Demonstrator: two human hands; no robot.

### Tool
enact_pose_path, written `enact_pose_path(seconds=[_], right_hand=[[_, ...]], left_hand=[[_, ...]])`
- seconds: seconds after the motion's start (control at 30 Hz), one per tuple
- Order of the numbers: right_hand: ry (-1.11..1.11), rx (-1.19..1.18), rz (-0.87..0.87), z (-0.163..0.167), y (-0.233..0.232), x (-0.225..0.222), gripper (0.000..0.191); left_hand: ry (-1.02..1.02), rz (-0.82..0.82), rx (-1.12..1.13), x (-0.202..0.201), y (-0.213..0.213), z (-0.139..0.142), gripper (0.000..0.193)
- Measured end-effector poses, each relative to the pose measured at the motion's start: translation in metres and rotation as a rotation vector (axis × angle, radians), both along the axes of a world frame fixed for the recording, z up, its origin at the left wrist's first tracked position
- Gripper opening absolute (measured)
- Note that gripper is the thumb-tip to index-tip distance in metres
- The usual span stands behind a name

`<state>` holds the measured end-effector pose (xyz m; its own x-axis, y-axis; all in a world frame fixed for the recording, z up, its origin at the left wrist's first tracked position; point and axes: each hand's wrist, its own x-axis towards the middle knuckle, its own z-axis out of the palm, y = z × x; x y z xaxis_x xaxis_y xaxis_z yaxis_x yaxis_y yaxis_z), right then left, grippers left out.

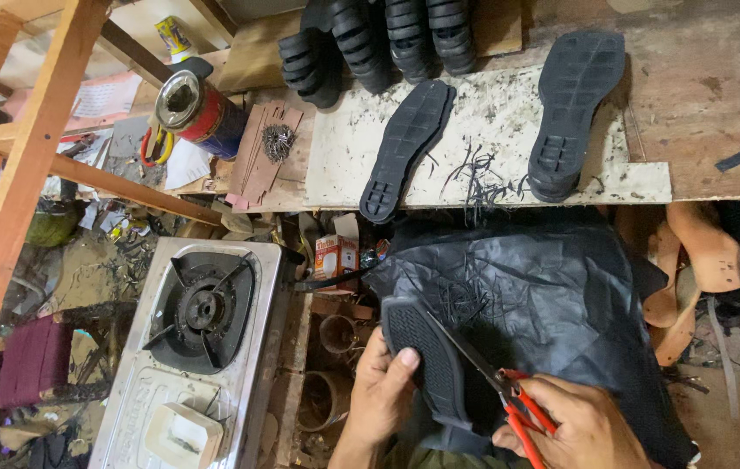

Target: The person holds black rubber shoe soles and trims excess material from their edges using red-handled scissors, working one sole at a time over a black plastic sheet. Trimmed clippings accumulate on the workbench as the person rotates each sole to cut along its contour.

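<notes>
Spreading across the lap, a black sheet (552,295) lies below the table (700,95), where two loose soles (409,143) rest on a white board (483,139). Left of it sits a gas stove (205,339). The left hand (383,391) grips a black sole (426,360); the right hand (583,430) holds red-handled scissors (509,391) at its edge.

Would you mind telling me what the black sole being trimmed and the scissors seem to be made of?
The black treaded shoe sole in the left hand looks like matte moulded rubber, judging by its fine grip pattern. The red-handled scissors in the right hand show dark metal blades; the glossy handles look like plastic or a coating.
</notes>
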<state>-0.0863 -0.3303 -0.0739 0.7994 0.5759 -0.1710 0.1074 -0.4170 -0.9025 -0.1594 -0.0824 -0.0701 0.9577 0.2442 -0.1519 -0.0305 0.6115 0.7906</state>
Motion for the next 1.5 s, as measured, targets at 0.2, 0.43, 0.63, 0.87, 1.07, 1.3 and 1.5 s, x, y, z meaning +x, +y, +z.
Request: enact_pose_path(seconds=[0.2,0.43,0.63,0.87,1.07,1.3,1.5], right_hand=[[-0.107,-0.085,-0.032,0.009,0.008,-0.001,0.062],[-0.001,0.033,0.131,-0.008,-0.017,0.011,0.041],[0.316,-0.057,0.044,0.008,-0.018,0.018,0.059],[-0.098,-0.160,0.141,0.034,-0.013,0.024,0.075],[-0.222,-0.117,0.139,0.033,-0.019,0.022,0.075],[-0.166,-0.041,0.171,0.023,-0.026,0.023,0.061],[-0.336,0.205,0.306,0.005,-0.040,0.029,0.035]], left_hand=[[0.075,-0.072,-0.040,-0.003,-0.015,0.000,0.033],[0.103,-0.135,0.117,-0.008,0.007,0.005,0.035],[0.189,-0.167,0.313,-0.010,0.027,0.029,0.036],[0.193,-0.306,0.592,-0.002,0.034,0.061,0.036],[0.186,-0.353,0.525,-0.003,0.036,0.058,0.036],[0.148,-0.432,0.577,-0.006,0.045,0.055,0.035],[0.072,-0.506,0.702,-0.003,0.053,0.063,0.033]])
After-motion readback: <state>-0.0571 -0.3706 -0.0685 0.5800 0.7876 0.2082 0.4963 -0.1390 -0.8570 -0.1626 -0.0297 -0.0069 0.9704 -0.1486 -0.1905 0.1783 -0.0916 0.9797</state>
